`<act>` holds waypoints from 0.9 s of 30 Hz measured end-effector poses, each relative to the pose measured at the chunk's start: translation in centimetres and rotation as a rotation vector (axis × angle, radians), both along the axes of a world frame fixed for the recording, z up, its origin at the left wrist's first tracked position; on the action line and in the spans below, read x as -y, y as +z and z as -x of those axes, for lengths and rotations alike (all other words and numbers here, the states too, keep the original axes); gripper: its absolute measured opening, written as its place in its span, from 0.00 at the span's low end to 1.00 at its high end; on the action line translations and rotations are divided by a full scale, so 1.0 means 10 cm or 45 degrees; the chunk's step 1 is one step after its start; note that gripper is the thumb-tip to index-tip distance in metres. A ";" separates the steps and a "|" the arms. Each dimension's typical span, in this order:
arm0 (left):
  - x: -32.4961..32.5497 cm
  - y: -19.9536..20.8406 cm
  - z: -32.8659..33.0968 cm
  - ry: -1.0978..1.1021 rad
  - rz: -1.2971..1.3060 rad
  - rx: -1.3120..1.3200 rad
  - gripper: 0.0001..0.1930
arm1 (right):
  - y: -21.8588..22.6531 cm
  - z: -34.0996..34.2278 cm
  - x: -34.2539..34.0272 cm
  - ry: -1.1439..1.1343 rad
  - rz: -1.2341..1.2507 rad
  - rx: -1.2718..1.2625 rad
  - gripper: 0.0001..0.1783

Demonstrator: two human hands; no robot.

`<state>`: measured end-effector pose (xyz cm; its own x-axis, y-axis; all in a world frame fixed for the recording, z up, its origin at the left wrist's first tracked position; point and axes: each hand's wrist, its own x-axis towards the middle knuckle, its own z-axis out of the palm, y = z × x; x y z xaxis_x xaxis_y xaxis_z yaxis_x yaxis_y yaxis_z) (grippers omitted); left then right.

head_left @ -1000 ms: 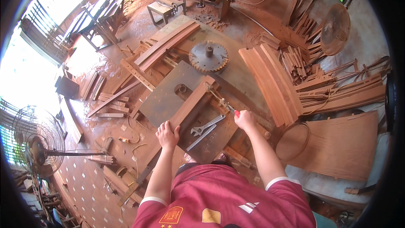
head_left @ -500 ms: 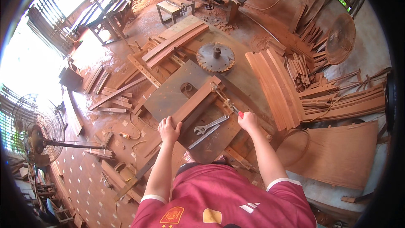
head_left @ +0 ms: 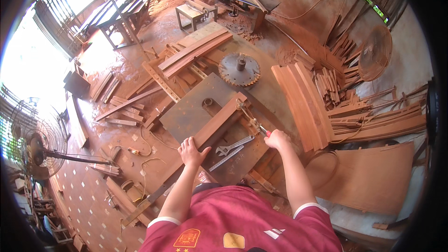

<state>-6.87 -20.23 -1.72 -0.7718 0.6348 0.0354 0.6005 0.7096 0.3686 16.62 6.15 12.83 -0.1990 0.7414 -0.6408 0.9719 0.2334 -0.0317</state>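
Note:
My left hand point(head_left: 191, 153) lies over the near part of a long reddish wooden board point(head_left: 218, 120), its thumb spread away from the fingers. The board runs diagonally across the dark metal saw table point(head_left: 184, 114). My right hand point(head_left: 278, 140) is closed around a red-handled tool point(head_left: 268, 133), whose kind I cannot make out. Its metal end reaches toward a metal clamp-like fitting point(head_left: 241, 106) near the board's far end. Between my hands, an adjustable wrench point(head_left: 233, 145) and a steel ruler point(head_left: 226, 158) lie on the table.
A large circular saw blade point(head_left: 239, 69) lies flat beyond the board. Wooden planks point(head_left: 196, 52) rest at the far left of it, and wide curved boards point(head_left: 303, 105) are stacked at right. A standing fan point(head_left: 39, 149) is at far left. Offcuts and cables lie on the tiled floor.
The view has shifted slightly. My left thumb is spread wider from the fingers on the board. My right hand still grips the red-handled tool, in nearly the same place.

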 end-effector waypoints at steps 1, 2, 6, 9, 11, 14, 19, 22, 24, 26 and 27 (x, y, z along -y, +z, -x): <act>0.00 -0.02 -0.04 0.002 -0.009 -0.006 0.50 | 0.00 -0.01 -0.02 0.013 0.003 0.002 0.28; 0.00 -0.03 -0.05 -0.004 -0.011 -0.004 0.50 | -0.03 -0.03 -0.04 0.027 0.006 0.004 0.29; -0.03 -0.01 -0.05 -0.014 -0.043 -0.018 0.49 | 0.07 -0.04 -0.04 0.021 -0.007 0.008 0.29; -0.01 -0.09 -0.04 -0.015 -0.077 -0.071 0.50 | 0.21 -0.05 0.03 0.024 -0.001 0.019 0.29; -0.03 -0.11 -0.05 -0.037 -0.075 -0.073 0.50 | 0.28 -0.03 -0.03 0.071 -0.038 -0.003 0.29; 0.00 -0.12 -0.03 -0.028 -0.066 -0.076 0.50 | 0.62 0.23 -0.02 0.156 -0.121 -0.103 0.28; -0.02 0.03 -0.02 -0.012 0.009 0.003 0.50 | 0.83 0.50 0.02 0.408 -0.337 -0.080 0.24; -0.05 0.05 0.01 -0.021 0.038 0.049 0.50 | 0.82 0.50 0.12 0.541 -0.444 -0.007 0.21; -0.11 0.16 0.08 -0.045 0.087 0.122 0.50 | 0.72 0.54 0.06 0.542 -0.447 -0.017 0.21; -0.16 0.20 0.09 -0.101 0.027 0.069 0.52 | 0.67 0.60 0.03 0.534 -0.428 -0.020 0.19; -0.16 0.20 0.07 -0.130 0.000 0.045 0.53 | 0.72 0.66 0.05 0.527 -0.404 -0.014 0.16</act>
